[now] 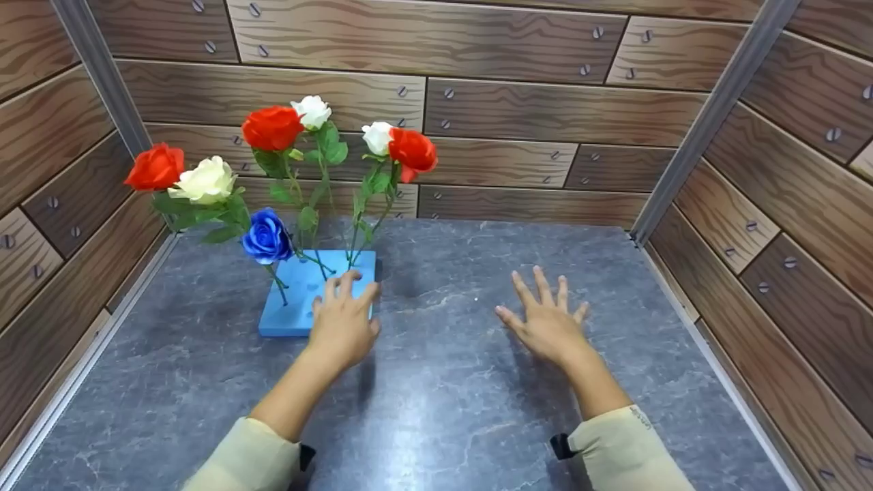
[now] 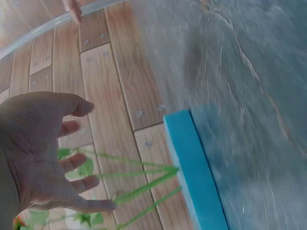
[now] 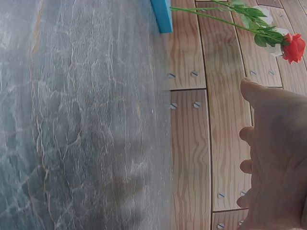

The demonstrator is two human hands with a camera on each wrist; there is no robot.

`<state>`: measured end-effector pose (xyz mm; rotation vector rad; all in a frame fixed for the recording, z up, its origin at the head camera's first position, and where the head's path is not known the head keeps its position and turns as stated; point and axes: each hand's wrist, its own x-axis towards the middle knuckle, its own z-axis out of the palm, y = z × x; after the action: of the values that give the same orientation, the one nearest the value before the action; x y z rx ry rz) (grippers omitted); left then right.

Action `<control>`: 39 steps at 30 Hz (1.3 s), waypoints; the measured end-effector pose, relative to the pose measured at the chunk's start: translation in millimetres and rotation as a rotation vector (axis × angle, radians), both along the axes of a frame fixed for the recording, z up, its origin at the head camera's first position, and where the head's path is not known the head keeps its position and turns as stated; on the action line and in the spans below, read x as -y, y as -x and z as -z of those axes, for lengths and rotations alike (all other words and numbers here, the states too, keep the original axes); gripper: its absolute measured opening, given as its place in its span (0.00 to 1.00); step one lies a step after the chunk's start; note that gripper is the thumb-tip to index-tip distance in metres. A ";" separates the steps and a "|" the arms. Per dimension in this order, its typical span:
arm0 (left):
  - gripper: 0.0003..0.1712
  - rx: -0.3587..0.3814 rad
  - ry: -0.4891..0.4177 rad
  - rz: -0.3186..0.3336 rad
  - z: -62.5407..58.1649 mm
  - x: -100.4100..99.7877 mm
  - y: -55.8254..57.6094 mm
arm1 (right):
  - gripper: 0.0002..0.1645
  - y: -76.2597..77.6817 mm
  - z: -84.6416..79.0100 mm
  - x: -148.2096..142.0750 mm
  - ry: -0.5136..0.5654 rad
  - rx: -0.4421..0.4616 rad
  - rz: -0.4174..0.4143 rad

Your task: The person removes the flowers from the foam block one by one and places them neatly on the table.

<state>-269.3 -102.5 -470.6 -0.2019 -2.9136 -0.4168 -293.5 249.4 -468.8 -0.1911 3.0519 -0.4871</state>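
Seven flowers (image 1: pixel 273 128) fill the upper left of the head view: three red, two white, one cream, one blue. They lean outward on stems (image 2: pixel 146 184) that run down to a flat blue board (image 1: pixel 290 320) left of centre, on the grey marbled tabletop (image 1: pixel 464 409); not every stem foot can be followed. Small round marks, probably holes, dot the board's upper face. Left hand (image 1: pixel 341 327): over the board's lower right, palm down in the head view, fingers apart and slightly bent, pinching nothing; whether a fingertip touches the board, cannot tell. Left wrist view shows the same spread, with green stems beyond the fingers. Right hand (image 1: pixel 549 331): right of centre, fingers fanned, holding nothing, well apart from the board; contact with the tabletop, cannot tell. Pale sleeves (image 1: pixel 631 450) enter at the lower edge of the frame. Handling estimate: flowers look artificial and should be light but top-heavy, with thin, springy stems and soft petals that crush easily. Best hold is judged to be a thumb-and-finger pinch on bare stem, low down near the board, clear of the leaves (image 1: pixel 333 146) and blooms. Board looks like foam: probably light, fairly stiff, easily dented, liable to slide or tip if a stem is dragged sideways. Suggested hold for it: flat fingers against opposite side edges.
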 end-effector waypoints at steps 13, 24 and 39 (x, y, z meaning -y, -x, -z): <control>0.37 0.038 -0.125 -0.134 8.9 95.3 -0.4 | 0.47 7.8 -0.6 36.5 0.037 0.002 -0.067; 0.57 0.306 -0.520 -0.231 35.5 143.3 28.1 | 0.37 15.4 9.0 91.6 0.200 -0.069 -0.202; 0.69 0.406 -0.586 -0.231 49.6 153.3 44.4 | 0.29 29.8 34.6 173.6 0.440 -0.057 -0.368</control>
<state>-313.7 -255.9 -520.2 0.3374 -2.9667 -1.3655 -323.3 75.8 -503.4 -0.7725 2.8112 -1.1201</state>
